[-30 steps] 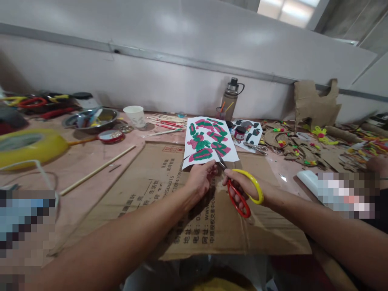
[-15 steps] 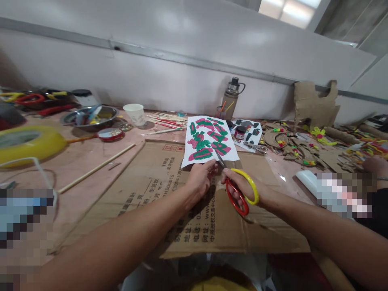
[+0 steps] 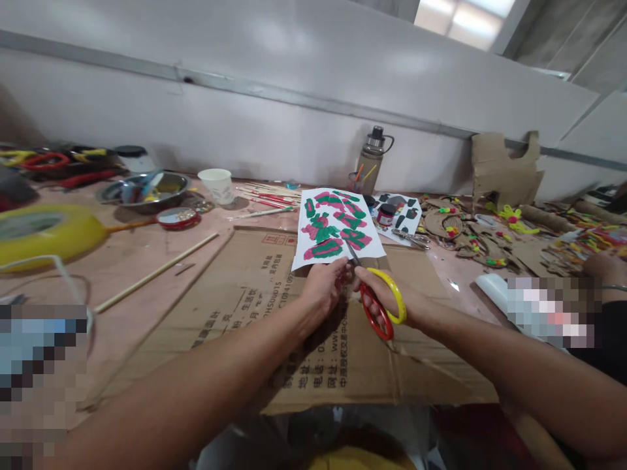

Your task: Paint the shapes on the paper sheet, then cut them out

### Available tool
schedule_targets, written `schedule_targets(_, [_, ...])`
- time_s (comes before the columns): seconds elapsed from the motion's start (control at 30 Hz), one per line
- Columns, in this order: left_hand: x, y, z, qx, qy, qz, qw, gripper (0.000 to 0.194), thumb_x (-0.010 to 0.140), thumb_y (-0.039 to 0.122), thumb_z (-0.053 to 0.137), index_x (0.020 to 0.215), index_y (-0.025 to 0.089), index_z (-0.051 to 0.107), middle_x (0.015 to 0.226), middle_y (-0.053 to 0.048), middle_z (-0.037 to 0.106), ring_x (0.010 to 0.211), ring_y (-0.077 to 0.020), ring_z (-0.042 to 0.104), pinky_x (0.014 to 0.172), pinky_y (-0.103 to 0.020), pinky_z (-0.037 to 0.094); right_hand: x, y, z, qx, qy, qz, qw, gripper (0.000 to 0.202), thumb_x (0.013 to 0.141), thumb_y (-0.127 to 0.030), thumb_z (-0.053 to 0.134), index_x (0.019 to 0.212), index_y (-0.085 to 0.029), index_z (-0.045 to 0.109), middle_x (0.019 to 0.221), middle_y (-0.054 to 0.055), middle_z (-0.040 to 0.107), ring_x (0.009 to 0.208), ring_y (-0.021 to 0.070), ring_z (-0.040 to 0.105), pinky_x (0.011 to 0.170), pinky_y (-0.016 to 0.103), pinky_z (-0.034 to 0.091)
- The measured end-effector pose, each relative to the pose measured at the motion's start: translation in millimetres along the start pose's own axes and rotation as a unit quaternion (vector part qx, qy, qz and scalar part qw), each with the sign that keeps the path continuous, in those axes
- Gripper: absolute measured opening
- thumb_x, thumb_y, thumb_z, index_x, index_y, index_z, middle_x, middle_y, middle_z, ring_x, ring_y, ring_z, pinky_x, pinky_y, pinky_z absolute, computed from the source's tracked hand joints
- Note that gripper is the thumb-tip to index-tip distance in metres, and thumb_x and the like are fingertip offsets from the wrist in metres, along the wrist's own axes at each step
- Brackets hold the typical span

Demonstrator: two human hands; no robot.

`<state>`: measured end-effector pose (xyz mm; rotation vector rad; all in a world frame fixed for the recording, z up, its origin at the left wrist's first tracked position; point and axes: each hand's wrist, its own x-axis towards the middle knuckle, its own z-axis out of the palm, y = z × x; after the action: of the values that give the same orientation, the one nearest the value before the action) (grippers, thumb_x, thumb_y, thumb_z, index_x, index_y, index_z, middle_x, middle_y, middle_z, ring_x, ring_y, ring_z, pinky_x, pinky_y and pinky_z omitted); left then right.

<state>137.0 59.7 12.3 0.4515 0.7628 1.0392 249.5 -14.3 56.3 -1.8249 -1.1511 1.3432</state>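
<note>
A white sheet of paper (image 3: 306, 225) with pink and green painted shapes is held up above a flat piece of cardboard (image 3: 235, 313). My left hand (image 3: 326, 287) pinches the sheet at its near edge. In my right hand (image 3: 385, 290) are scissors (image 3: 399, 297) with one yellow and one red handle loop. Their blades point away from me and lie at the sheet's near edge, close to my left fingertips. How far apart the handles are has narrowed, and the blade tips reach over the painted area.
Behind the sheet stand a bottle (image 3: 371, 156) and small paint jars (image 3: 386, 214). A paper cup (image 3: 217, 185), a metal bowl (image 3: 147, 190) and yellow tape (image 3: 49, 235) are at left. Decorated cardboard pieces (image 3: 450, 225) lie at right, near another person's arm (image 3: 607, 274).
The scissors' handles have drawn closer together, and my right hand has moved slightly left and up. My left hand keeps hold of the paper.
</note>
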Motion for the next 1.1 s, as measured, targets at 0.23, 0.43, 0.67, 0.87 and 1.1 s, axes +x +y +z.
schedule_targets(0.23, [-1.0,3.4,2.0,-0.010,0.003,-0.023,1.000,0.033,0.087,-0.003,0.072,0.059,0.014,0.063,0.060,-0.003,0.062,0.058,-0.0119,0.057,0.067,-0.024,0.046,1.4,2.2,-2.9,0.011,-0.007,-0.017,1.000,0.051,0.110,-0.065,0.050,0.083,-0.022,0.058,0.044,-0.011,0.043,0.031,0.0090,0.040,0.034,0.017,0.037])
schedule_targets(0.43, [2.1,1.3,-0.1,-0.005,0.003,-0.024,1.000,0.036,0.091,-0.003,0.068,0.060,0.013,0.063,0.061,-0.003,0.061,0.058,-0.0112,0.057,0.066,-0.023,0.046,-2.3,-6.4,-4.6,-0.005,0.001,0.000,1.000,0.049,0.114,-0.058,0.046,0.082,-0.023,0.056,0.042,-0.010,0.045,0.029,0.0093,0.040,0.033,0.018,0.039])
schedule_targets(0.67, [8.5,-3.8,-9.4,0.022,-0.054,-0.015,0.998,0.027,0.086,0.006,0.076,0.063,0.015,0.064,0.062,-0.003,0.063,0.056,-0.0130,0.056,0.064,-0.027,0.044,2.5,-10.4,-0.1,-0.003,-0.003,-0.010,1.000,0.049,0.114,-0.060,0.047,0.081,-0.024,0.054,0.041,-0.008,0.048,0.031,0.0116,0.046,0.034,0.019,0.041])
schedule_targets(0.87, [9.6,-2.8,-7.0,0.004,-0.039,-0.017,0.999,0.027,0.086,0.004,0.073,0.063,0.014,0.064,0.062,-0.003,0.063,0.057,-0.0127,0.056,0.064,-0.026,0.045,7.8,-4.4,-0.7,-0.006,0.012,-0.021,1.000,0.050,0.112,-0.062,0.049,0.081,-0.023,0.056,0.043,-0.008,0.048,0.032,0.0103,0.045,0.035,0.018,0.039])
schedule_targets(1.1, [10.1,-3.5,-6.9,-0.008,-0.029,-0.020,0.999,0.029,0.089,0.002,0.071,0.062,0.012,0.067,0.061,-0.004,0.063,0.057,-0.0119,0.056,0.064,-0.025,0.045,9.4,-2.0,-6.8,-0.011,0.004,-0.027,1.000,0.052,0.111,-0.064,0.050,0.082,-0.021,0.059,0.044,-0.010,0.044,0.032,0.0080,0.039,0.033,0.017,0.036])
